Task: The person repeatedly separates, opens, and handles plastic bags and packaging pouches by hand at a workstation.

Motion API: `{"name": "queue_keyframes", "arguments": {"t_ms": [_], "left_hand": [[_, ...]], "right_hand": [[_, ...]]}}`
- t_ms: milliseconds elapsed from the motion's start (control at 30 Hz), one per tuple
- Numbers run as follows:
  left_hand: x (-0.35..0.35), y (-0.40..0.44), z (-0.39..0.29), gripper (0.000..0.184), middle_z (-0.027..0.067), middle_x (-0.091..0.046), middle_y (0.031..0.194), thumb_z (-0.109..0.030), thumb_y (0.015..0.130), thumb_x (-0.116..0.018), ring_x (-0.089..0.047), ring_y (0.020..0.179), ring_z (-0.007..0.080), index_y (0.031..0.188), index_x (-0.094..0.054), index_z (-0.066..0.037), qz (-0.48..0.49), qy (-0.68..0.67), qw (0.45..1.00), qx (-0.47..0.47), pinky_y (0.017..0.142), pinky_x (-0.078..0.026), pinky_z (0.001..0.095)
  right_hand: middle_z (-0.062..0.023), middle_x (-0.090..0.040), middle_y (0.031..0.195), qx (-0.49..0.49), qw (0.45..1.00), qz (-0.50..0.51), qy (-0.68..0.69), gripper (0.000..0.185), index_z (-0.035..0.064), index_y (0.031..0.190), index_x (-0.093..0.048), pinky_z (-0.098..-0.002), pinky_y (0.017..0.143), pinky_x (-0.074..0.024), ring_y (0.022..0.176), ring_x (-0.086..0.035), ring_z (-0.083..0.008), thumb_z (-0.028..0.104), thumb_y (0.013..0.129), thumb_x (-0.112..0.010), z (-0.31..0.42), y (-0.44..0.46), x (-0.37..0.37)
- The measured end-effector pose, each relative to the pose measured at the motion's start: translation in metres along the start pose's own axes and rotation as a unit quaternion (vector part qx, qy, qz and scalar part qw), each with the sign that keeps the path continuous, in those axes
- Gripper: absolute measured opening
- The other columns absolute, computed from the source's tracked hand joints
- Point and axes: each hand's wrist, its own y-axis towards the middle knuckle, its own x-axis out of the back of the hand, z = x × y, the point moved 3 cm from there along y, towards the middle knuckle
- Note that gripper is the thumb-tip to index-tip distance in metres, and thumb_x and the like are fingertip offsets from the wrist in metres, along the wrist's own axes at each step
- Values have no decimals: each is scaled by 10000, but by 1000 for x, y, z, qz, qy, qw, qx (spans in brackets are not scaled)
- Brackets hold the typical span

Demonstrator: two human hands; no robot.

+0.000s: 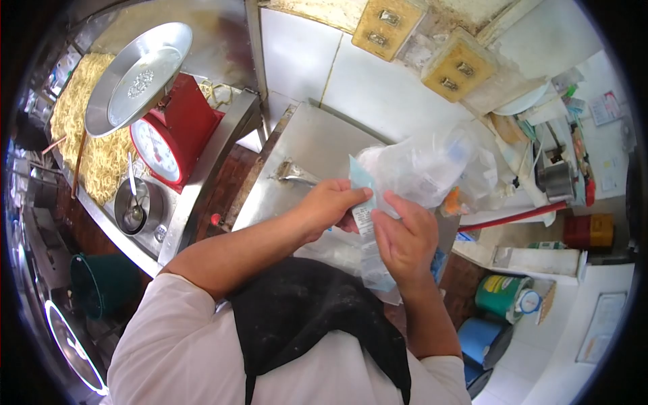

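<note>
My left hand is closed, its thumb pressing a small pale blue packet against the fingers. A white printed label with dark text covers the packet's lower part. Close on its right is my right hand, thumb and index finger apart and slightly bent, the thumb tip at the label's edge. Whether it grips the packet's edge is hard to see. Behind and right of the hands lie crumpled clear plastic bags, and more clear plastic hangs below the packet. All this is over a steel worktop.
A red dial scale with a metal pan stands left, beside a heap of noodles. In front is a metal pot with a ladle. A green bucket stands lower left; tins stand right. Wall sockets are above.
</note>
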Motion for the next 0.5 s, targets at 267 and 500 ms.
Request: {"name": "queue_keyframes", "arguments": {"t_ms": [267, 500], "left_hand": [[5, 10, 7, 254, 39, -694, 880, -315, 973, -600, -652, 717, 124, 992, -662, -69, -38, -27, 999, 11, 626, -522, 273], [17, 13, 10, 141, 77, -700, 942, -131, 929, -612, -671, 841, 179, 1032, -618, -35, -17, 99, 980, -173, 802, -530, 347]], "right_hand": [[-104, -679, 1069, -40, 996, 44, 66, 200, 81, 896, -654, -393, 801, -495, 962, -648, -302, 63, 737, -773, 10, -7, -1], [-74, -651, 946, -256, 947, -106, 164, 112, 48, 897, -647, -311, 735, -473, 851, -614, -200, 39, 824, -731, -24, -16, 21]]}}
